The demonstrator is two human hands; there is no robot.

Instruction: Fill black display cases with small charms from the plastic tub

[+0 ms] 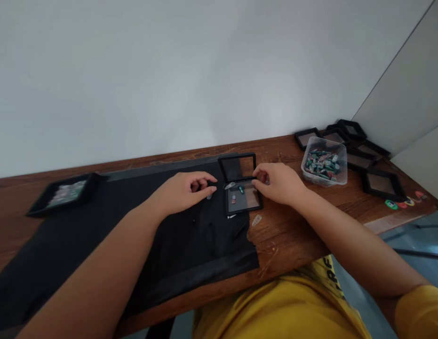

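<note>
A black-framed case (242, 210) lies unfolded at the edge of a black sheet, its clear lid (236, 157) tilted up behind. Several small pieces, one dark teal (241, 189) and one brownish (233, 199), rest on its lower pane. My left hand (190, 190) hovers left of the case, thumb and fingers apart, with a small clear piece (209, 196) beneath the fingertips. At the case's right side, my right hand (275, 181) has thumb and index finger close together near the hinge; anything between them is too small to make out.
A clear tub (342, 176) of green and pink pieces stands at the right. Around it lie several black frames (383, 183) and small coloured rings (391, 205). A black tray (38, 209) of pale pieces sits on the left, by the black sheet (190, 254).
</note>
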